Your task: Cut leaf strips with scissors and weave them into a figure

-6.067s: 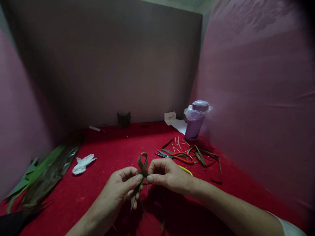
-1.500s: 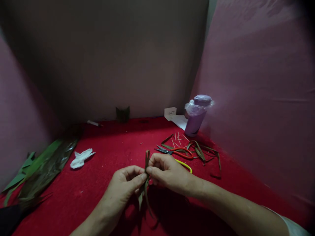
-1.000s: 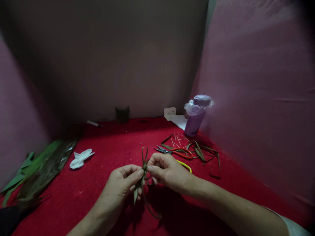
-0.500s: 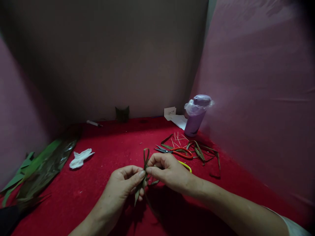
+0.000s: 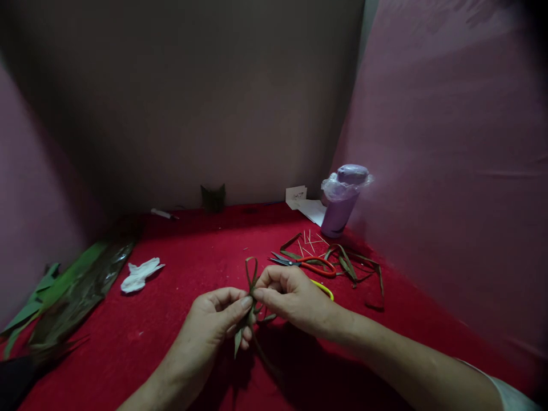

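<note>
It was a makeshift craft booth: a table under red cloth (image 5: 192, 240), walled by pink cloth (image 5: 449, 171) and a board (image 5: 214, 103). Scissors (image 5: 306, 264), sticks (image 5: 309, 240) and leaf strips (image 5: 351, 264) lay at 1 o'clock, whole leaves (image 5: 68, 291) at 9 o'clock.

Table cover (image 5: 192, 240): plain red. Leaf strip (image 5: 249, 269), centre: olive-brown. Scissors (image 5: 317, 266), right of centre: red handles, dark blades. Cup (image 5: 337, 216), right: lilac. Tissue (image 5: 139, 274), left: white. Leaves (image 5: 64, 285), lower left: green. Side wall (image 5: 449, 171), right: plain pink.
</note>
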Tool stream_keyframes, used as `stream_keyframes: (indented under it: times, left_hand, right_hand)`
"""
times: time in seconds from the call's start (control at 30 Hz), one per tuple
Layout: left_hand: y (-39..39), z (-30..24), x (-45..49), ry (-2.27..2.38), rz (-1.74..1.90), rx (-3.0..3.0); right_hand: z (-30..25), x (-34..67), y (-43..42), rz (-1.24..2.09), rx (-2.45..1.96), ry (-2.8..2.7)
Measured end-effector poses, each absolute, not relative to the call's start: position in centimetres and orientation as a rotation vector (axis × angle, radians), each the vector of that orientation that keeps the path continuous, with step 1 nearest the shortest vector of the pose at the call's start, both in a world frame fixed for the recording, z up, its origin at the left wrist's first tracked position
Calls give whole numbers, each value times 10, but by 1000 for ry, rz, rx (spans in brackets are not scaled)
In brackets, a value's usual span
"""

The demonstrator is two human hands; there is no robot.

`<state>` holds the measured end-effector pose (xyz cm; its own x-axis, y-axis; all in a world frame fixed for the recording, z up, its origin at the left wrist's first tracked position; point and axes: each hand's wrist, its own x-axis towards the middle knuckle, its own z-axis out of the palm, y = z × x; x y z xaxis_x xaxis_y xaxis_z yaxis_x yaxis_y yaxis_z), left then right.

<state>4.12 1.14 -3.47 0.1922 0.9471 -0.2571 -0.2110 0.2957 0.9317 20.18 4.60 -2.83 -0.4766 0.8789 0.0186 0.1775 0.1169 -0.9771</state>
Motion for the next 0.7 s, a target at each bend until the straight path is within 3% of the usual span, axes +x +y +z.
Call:
stream_keyframes:
  times: [0.2,0.7]
  left_hand:
    - [15,-34,41,1023,1021,899]
    - [9,-33,42,1100,992,890]
  right_hand:
    - [-25,201,44,1505,-1053,-1729]
    - [-25,200,45,1359,-1048,-1729]
